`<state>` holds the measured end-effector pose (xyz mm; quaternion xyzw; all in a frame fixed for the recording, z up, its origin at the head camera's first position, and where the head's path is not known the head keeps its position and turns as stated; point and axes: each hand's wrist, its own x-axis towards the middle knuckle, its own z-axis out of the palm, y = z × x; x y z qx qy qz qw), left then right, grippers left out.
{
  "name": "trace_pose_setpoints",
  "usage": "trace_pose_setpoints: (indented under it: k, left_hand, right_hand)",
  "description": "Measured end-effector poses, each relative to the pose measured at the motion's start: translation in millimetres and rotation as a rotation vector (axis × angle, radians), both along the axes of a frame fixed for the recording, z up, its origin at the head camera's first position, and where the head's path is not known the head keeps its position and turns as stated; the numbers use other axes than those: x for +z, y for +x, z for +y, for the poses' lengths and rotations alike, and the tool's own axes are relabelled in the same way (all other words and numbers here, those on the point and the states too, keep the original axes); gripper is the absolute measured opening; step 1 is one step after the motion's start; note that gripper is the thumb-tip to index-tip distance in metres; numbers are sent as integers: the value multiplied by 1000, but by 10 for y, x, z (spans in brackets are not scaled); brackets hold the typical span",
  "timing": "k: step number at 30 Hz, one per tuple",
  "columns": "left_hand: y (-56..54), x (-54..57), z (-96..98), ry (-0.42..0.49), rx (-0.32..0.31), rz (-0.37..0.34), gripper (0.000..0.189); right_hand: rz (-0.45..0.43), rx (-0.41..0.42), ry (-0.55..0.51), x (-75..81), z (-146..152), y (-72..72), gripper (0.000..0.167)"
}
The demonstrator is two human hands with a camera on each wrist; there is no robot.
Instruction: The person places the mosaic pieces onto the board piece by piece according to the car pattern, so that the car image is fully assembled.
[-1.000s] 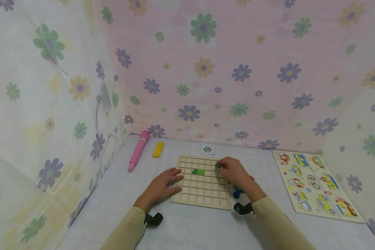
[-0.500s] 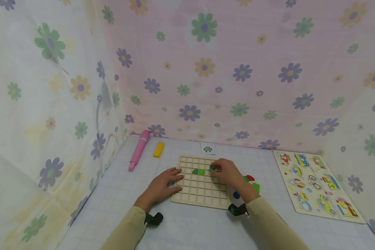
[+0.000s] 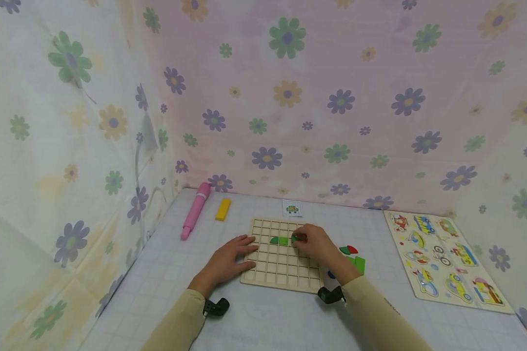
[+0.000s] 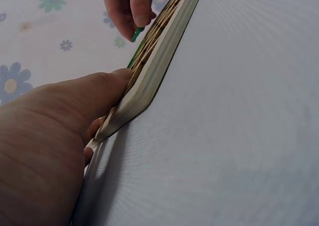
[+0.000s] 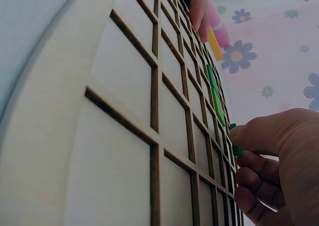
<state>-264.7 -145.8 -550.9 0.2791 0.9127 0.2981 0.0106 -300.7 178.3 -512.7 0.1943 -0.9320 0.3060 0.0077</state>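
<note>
A square wooden grid board lies on the table, with a green quarter-round piece and a light green square piece seated side by side in two cells. My right hand pinches a small dark green piece between thumb and fingers, at the cells just right of the square. How far the piece sits in its cell is hidden by the fingers. My left hand rests on the board's left edge, fingers spread; the left wrist view shows its thumb on the frame.
Right of the board lie a green-and-red piece, green squares and a blue piece, partly behind my right wrist. A pattern card, yellow block and pink umbrella-like stick are behind; a picture puzzle board lies far right.
My right hand has moved left across the board with the green piece, toward the seated green square. More loose pieces at the right have come into view. The left hand stays still.
</note>
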Motion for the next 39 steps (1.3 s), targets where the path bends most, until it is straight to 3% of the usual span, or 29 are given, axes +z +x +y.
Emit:
trace_pose_setpoints:
  k: [10, 25, 34, 39]
  left_hand:
    - [-5, -4, -7, -7, -2, -6, 55]
    - [12, 20, 7, -3, 6, -9, 55]
    - [20, 37, 9, 6, 1, -10, 54]
    - [19, 34, 9, -3, 0, -9, 54]
  right_hand:
    - [10, 27, 28, -63, -10, -43, 21]
    - [-37, 16, 13, -26, -37, -17, 18]
    - [33, 48, -24, -18, 80, 12, 20]
    - [56, 26, -30, 57, 224, 17, 21]
